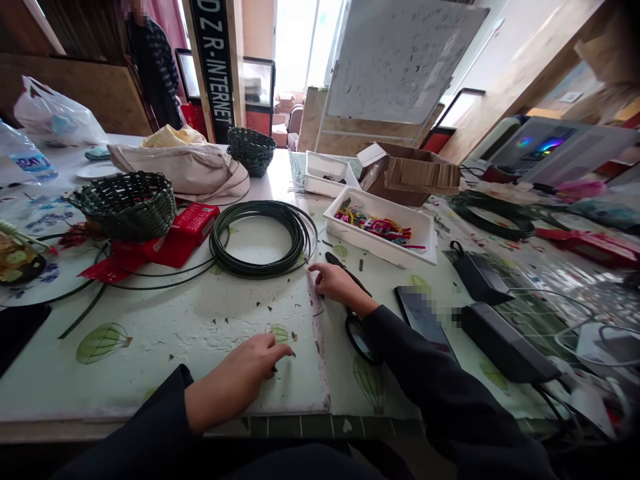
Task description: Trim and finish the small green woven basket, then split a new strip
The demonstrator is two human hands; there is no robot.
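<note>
My left hand (240, 373) is low over the tabletop near the front edge, fingers curled in. Small dark bits show by its thumb and fingertips; I cannot tell whether they are held. Farther forward, my right hand (337, 285) has thumb and forefinger close together at the right side of a dark green coil of cord (220, 250). What lies in that pinch is too small to make out. Black-handled scissors (356, 340) lie partly beneath my right wrist and sleeve. Small dark scraps (270, 308) are scattered between the coil and my left hand.
Left of the coil are red packets (193, 230) and a dark green woven basket (133, 207); another basket (253, 150) stands behind. White trays (390, 250) and a cardboard box (415, 173) sit beyond my right hand. A phone (423, 317) and black adapters (507, 340) lie rightward.
</note>
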